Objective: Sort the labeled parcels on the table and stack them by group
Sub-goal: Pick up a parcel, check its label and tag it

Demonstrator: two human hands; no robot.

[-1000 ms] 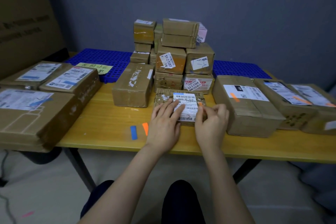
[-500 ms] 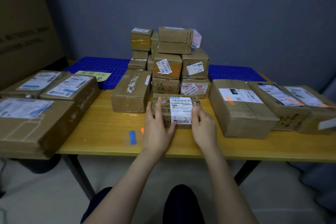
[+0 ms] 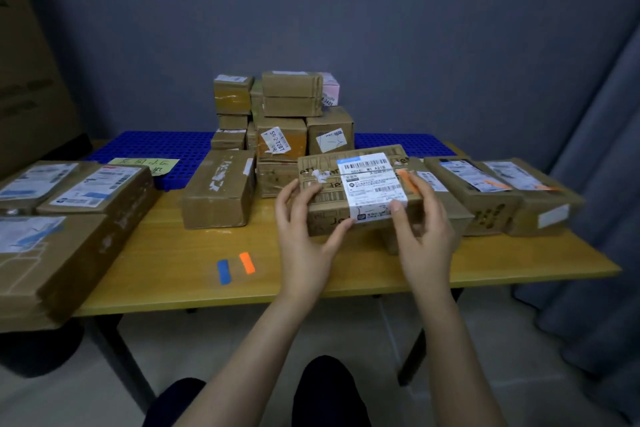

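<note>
A flat brown parcel with a white barcode label and an orange mark is lifted off the yellow table, tilted toward me. My left hand grips its left end, thumb under the near edge. My right hand grips its right end, thumb on the label. Behind it rises a pile of small labeled parcels. A brown box lies to the left of the held parcel.
Large flat parcels sit stacked at the table's left end. More labeled boxes line the right side. A blue perforated mat and a yellow-green note lie at the back. Blue and orange tape marks sit near the front edge.
Both hands closed on the flat parcel's ends and lifted it off the table, up and to the right. The camera view also shifted.
</note>
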